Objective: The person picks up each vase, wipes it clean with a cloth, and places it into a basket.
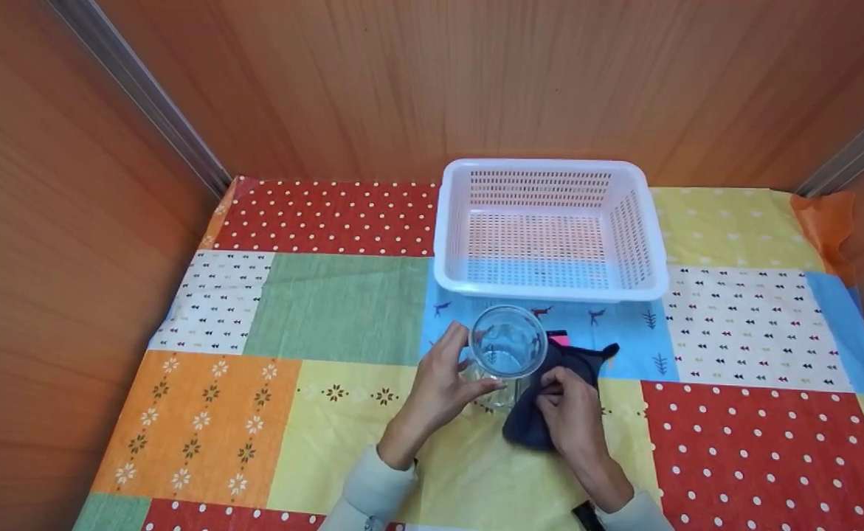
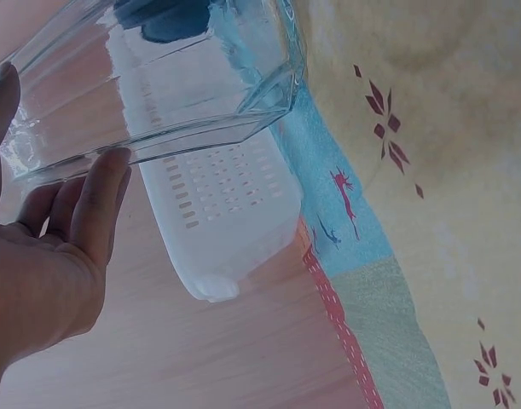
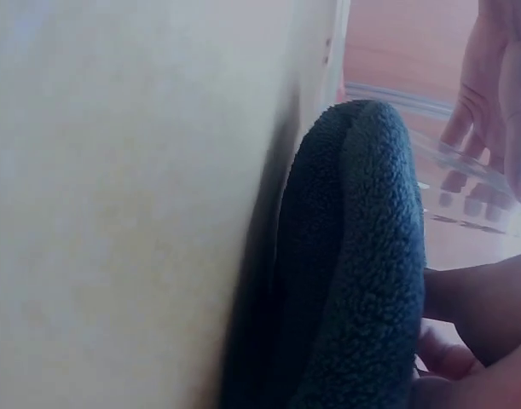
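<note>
My left hand (image 1: pixel 437 387) grips a clear glass jar (image 1: pixel 509 346) by its side, the thumb below the round rim and the fingers on the far left. The left wrist view shows the jar's flat-sided glass wall (image 2: pixel 200 136) with fingertips along it. Just right of the jar, a dark navy terry cloth (image 1: pixel 529 426) lies folded, and my right hand (image 1: pixel 573 413) pinches it between thumb and fingers. In the right wrist view the thick fold of the cloth (image 3: pixel 375 256) hides part of the right hand. A corner loop of the cloth points right.
A white slotted plastic basket (image 1: pixel 550 287) stands behind the jar, near the wooden back wall (image 1: pixel 372 88). Beside the cloth's upper edge is a small pink and black piece (image 1: pixel 558 338). A patchwork tablecloth (image 1: pixel 343 310) covers the table, with wooden panels at both sides.
</note>
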The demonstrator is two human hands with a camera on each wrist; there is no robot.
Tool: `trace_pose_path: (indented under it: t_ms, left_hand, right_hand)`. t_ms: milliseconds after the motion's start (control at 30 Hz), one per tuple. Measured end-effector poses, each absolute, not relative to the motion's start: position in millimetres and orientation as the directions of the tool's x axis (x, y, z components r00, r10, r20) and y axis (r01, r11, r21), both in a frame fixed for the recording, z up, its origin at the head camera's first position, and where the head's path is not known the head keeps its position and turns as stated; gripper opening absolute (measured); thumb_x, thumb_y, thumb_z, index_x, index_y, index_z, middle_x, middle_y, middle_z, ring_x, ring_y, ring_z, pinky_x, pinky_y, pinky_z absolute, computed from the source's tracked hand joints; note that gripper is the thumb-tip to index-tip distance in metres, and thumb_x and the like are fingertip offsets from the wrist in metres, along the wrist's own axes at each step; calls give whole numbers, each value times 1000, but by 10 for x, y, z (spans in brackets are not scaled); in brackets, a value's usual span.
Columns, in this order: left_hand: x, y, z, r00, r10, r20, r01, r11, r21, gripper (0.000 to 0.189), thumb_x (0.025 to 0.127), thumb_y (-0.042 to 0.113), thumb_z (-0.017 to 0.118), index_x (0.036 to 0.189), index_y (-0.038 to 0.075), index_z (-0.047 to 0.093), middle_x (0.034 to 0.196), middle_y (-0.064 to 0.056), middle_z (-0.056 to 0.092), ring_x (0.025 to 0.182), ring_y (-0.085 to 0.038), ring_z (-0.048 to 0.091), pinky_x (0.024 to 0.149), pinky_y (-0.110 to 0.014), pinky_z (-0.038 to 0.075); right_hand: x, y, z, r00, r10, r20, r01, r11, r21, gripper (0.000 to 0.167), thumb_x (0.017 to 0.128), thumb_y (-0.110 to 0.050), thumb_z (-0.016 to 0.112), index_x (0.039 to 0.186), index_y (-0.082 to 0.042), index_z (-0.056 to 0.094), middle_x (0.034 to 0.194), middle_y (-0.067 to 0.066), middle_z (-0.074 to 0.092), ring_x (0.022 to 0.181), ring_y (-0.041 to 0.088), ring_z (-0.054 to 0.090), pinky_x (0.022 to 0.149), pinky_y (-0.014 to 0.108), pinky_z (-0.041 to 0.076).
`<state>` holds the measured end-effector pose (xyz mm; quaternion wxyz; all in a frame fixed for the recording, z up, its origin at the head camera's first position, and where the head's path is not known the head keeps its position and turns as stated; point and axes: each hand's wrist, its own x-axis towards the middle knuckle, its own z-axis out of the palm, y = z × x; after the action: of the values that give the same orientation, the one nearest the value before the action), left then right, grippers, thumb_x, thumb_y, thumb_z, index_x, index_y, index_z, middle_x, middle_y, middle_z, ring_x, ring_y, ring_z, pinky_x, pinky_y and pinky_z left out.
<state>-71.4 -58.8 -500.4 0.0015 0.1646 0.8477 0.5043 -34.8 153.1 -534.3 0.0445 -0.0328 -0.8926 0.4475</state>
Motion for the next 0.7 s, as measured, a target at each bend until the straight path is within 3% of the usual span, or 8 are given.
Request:
trace_pose_path:
  t_ms: [200,467,700]
  left_hand:
    - [-708,-599,-5001,-943,280,181,295,445,846,63,78,16,96,129,12,59,120,-9,61,115,-22,64,88,-46,65]
    - [-712,-604,-4991,-944,286,165,284,450,846,65,80,15,95,134,11,58,127,-11,61,119,-24,64,89,-42,64]
    - [-720,-595,-5000,-945,279,171,287,457,842,63,79,14,95,131,10,59,126,-12,62,119,-26,65,88,-40,64]
  right_hand:
    - [-322,1481,-5183,-987,139,86,-9,482,-876,19,83,16,78,95,3,70,96,17,73,87,32,79,79,41,66]
    - [-302,1417,-5005,-968,184,171,-85,402,-912,20,83,17,79,98,4,73,97,16,73,89,28,76,81,21,62]
    - [-289,1356,-4936,-938,233,258,-186,291,-939,22,82,21,78,99,8,73,96,17,72,88,10,73,83,16,59]
